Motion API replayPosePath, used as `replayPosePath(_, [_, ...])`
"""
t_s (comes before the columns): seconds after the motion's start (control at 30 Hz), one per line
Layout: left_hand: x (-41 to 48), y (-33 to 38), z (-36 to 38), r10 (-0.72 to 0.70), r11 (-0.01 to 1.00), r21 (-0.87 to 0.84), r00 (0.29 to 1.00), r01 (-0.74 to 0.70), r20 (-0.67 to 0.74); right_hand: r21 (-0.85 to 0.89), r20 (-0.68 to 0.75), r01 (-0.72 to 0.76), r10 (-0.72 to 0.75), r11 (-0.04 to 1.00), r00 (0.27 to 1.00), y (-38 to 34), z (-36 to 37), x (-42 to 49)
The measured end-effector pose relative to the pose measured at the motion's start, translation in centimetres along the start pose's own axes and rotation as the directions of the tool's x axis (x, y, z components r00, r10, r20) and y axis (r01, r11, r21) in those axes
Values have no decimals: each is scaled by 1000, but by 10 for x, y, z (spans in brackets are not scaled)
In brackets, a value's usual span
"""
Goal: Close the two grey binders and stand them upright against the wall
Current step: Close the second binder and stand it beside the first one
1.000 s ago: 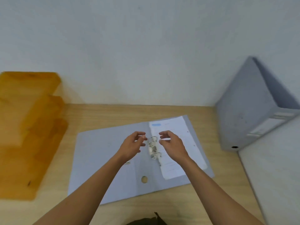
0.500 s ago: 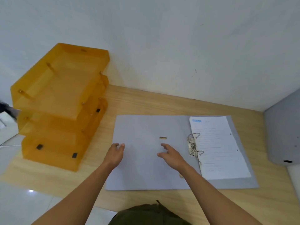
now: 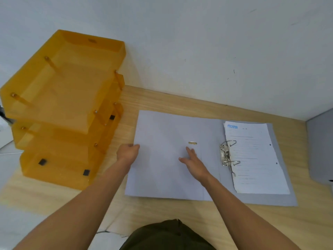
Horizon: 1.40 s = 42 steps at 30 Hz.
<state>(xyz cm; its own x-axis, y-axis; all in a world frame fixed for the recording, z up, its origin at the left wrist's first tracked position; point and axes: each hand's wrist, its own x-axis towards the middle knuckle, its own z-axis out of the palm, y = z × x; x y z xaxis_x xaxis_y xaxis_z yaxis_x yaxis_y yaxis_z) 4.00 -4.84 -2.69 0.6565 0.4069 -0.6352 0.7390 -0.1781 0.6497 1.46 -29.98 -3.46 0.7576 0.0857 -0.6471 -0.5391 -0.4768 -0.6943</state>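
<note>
Head view takes in the white wall [image 3: 198, 42] and the wooden table [image 3: 162, 210] first, then the stacked orange trays [image 3: 63, 105] at the far left. The open grey binder [image 3: 171, 168] lies flat across the middle of the table, its sheets of paper [image 3: 255, 159] on the right-hand cover beside the ring mechanism [image 3: 228, 156]. The second grey binder [image 3: 320, 147] shows only as a grey slab at the right edge, standing in the corner by the wall. A second ago both hands worked at the rings; now they have shifted left onto the bare cover. The left hand [image 3: 127, 153] curls its fingers over that cover's left edge, apparently gripping it, while the right hand [image 3: 193, 162] rests spread and flat, holding nothing, just near the small brass slot [image 3: 192, 143]. Judging by this, the rings are dealt with and folding the left cover over the paper comes next.
</note>
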Motion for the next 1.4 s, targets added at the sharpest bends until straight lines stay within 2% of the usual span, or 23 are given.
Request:
replayPosePath(0.1, [10,22,-11,20,998,-63,990,-11,141,126,-26,-20,23,992,999,-13,-14,3])
replayPosePath(0.2, [-1,35,-17,42,986,-166,946,12,321,181,-44,-8,17,984,999,-24,-18,-3])
replayPosePath(0.3, [-21,45,-14,77,958,-274,843,86,533,204,-23,1,4,979,1000,-35,-16,-13])
replayPosePath(0.43, [-53,67,1,202,861,-451,656,234,727,293,-4,-15,17,956,1000,-51,-24,-29])
replayPosePath(0.53, [-73,79,18,225,853,-453,602,257,766,380,1,-14,14,925,1000,-62,-35,-40])
replayPosePath(0.67, [-104,91,56,278,881,-453,626,137,729,450,11,49,-60,892,998,-71,-59,-64])
replayPosePath(0.83, [-145,98,103,304,928,-372,547,15,780,510,6,132,-157,850,988,-69,-96,-99])
replayPosePath(0.93, [-165,104,137,290,949,-308,574,-69,766,485,-38,167,-170,858,985,-58,-126,-117])
replayPosePath(1.0, [-172,105,155,274,956,-279,619,-92,736,463,-55,180,-174,868,983,-49,-142,-125])
replayPosePath(1.1, [-180,104,184,305,952,-246,652,-183,694,432,-97,224,-201,874,975,-32,-172,-138])
replayPosePath(1.23, [-179,92,212,346,935,-171,694,-310,631,366,-194,223,-160,904,968,-7,-203,-148])
replayPosePath(1.4, [-173,71,236,359,925,-88,776,-369,518,539,-121,193,-151,820,981,31,-236,-149])
